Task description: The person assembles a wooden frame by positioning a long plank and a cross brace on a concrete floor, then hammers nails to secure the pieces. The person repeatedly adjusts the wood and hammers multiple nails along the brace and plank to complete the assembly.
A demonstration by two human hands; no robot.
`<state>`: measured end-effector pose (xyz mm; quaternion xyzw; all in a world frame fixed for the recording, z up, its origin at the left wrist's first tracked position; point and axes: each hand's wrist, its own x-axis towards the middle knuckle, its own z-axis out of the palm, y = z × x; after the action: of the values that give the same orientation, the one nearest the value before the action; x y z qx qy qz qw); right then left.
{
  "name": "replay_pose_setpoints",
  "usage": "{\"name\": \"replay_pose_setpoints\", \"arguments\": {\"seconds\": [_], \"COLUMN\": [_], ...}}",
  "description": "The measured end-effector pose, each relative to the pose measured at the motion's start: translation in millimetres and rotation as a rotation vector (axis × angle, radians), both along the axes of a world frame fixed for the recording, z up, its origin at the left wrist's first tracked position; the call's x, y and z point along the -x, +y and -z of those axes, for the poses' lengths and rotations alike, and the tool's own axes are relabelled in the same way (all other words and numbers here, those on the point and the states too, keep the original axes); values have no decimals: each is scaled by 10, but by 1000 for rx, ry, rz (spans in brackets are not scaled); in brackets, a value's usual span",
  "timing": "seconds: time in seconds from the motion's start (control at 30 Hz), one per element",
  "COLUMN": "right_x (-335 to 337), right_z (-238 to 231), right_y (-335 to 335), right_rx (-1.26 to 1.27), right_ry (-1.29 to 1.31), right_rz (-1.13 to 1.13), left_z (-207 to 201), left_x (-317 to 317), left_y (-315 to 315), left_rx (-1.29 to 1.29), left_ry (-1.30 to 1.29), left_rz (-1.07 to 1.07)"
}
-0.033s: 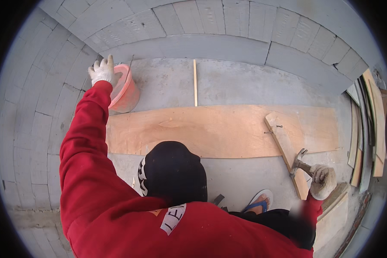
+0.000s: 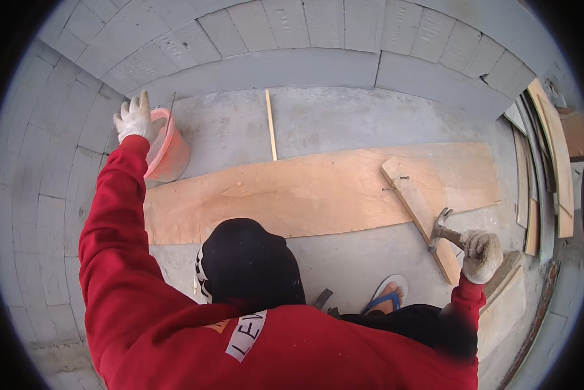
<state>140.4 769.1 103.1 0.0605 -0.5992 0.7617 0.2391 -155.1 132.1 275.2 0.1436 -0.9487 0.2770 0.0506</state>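
My left hand (image 2: 135,119), in a whitish work glove, reaches out with its fingers spread beside the rim of a pink plastic bucket (image 2: 172,154). Nothing shows in that hand, and whether it touches the bucket I cannot tell. In a soiled glove, my right hand (image 2: 482,259) grips a claw hammer (image 2: 443,230) by its handle. The hammer's metal head appears over or against a wooden batten (image 2: 414,207). Two nails (image 2: 396,183) stick out near the far end of that batten, which lies slantwise across the right part of a long plywood sheet (image 2: 318,194).
A thin wooden strip (image 2: 270,123) lies on the concrete floor (image 2: 357,117) beyond the plywood. Grey block walls (image 2: 285,68) enclose the far and left sides. Boards (image 2: 552,156) lean at the right, with more wood (image 2: 503,305) near my right arm. A sandalled foot (image 2: 387,296) is close to the batten.
The whole view has shifted slightly, so floor items sit a little farther left. Both hands keep about the same places beside the bucket and batten; the right still holds the hammer.
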Motion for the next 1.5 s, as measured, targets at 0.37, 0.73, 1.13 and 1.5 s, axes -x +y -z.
{"name": "replay_pose_setpoints", "arguments": {"seconds": [0.37,0.73,1.13,1.5], "right_x": [-1057,-754,1147,1839], "right_z": [-529,-751,-170,311], "right_y": [646,1936,3718,4438], "right_rx": [363,474,468,539], "right_ry": [27,-102,-371,-538], "right_rz": [528,1055,655,707], "left_z": [2021,2308,2804,2822], "left_x": [-676,-643,-515,-509], "left_y": [4420,5861,7371,7493], "left_rx": [134,-245,-220,-151], "left_ry": [-535,-732,-697,-808], "left_rz": [1811,1676,1509,1437]}}
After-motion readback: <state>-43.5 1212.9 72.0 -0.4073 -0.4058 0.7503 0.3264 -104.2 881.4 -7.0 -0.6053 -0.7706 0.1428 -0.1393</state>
